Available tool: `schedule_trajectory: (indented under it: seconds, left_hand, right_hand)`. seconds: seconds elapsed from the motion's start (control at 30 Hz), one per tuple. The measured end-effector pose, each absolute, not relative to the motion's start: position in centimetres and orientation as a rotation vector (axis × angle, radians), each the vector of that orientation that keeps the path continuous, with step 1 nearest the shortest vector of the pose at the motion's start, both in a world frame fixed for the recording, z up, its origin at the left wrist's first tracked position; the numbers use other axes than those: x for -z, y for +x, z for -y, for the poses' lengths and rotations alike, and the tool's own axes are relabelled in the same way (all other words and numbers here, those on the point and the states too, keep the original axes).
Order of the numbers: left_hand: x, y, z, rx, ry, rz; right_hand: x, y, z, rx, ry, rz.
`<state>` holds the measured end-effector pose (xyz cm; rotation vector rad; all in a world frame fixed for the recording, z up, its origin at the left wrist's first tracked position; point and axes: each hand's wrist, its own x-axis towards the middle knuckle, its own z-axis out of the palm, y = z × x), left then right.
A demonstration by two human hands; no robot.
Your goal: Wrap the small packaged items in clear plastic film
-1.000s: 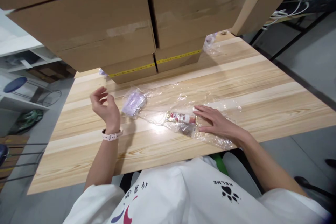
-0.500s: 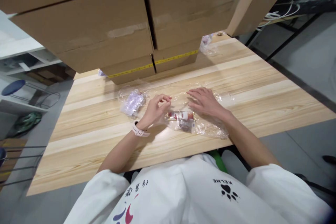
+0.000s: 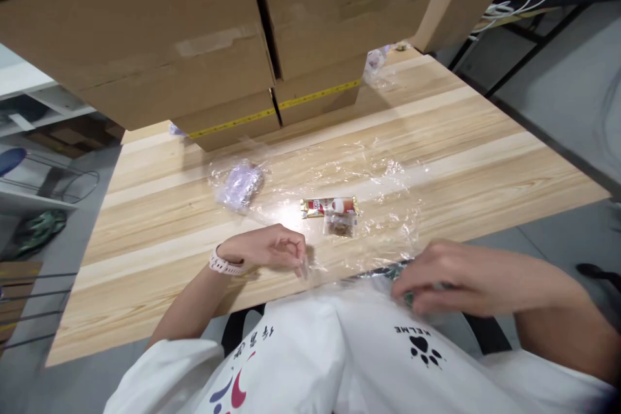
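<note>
A sheet of clear plastic film (image 3: 383,197) lies spread over the table in front of me, its near edge drawn to the table edge. My left hand (image 3: 279,247) pinches the near left part of this film. My right hand (image 3: 451,278), slightly blurred, is closed on the near right part, just past the table edge. On the film lies a red and gold stick sachet (image 3: 330,205) with a cup printed on it. A small clear packet with brown contents (image 3: 340,224) touches its near side. To the left rests a lilac packet in clear wrap (image 3: 240,185).
Large cardboard boxes (image 3: 169,52) are stacked at the back of the wooden table (image 3: 160,233), with yellow tape along the lowest ones. Another clear-wrapped lilac item (image 3: 377,61) sits beside them. White cables (image 3: 499,11) hang at the right; a blue stool (image 3: 12,160) stands left.
Both hands have moved toward my body, the right one also outward to the right. The film has gone from bunched around the sachet to spread flatter, leaving sachet and packet uncovered.
</note>
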<state>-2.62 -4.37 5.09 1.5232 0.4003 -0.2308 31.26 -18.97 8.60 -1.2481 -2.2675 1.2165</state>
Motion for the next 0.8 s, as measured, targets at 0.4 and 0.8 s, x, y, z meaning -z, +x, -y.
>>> schedule_trajectory:
  seconds: [0.4,0.8]
  left_hand:
    - [-1.9,-1.6,5.3,0.092,1.439,-0.596]
    - [-0.9,-1.7,5.1,0.035,1.359,-0.631]
  right_hand:
    - [-0.5,25.3,13.1,-0.522,-1.555,2.387]
    - [-0.7,25.3,10.1,-0.669,-1.497,2.332]
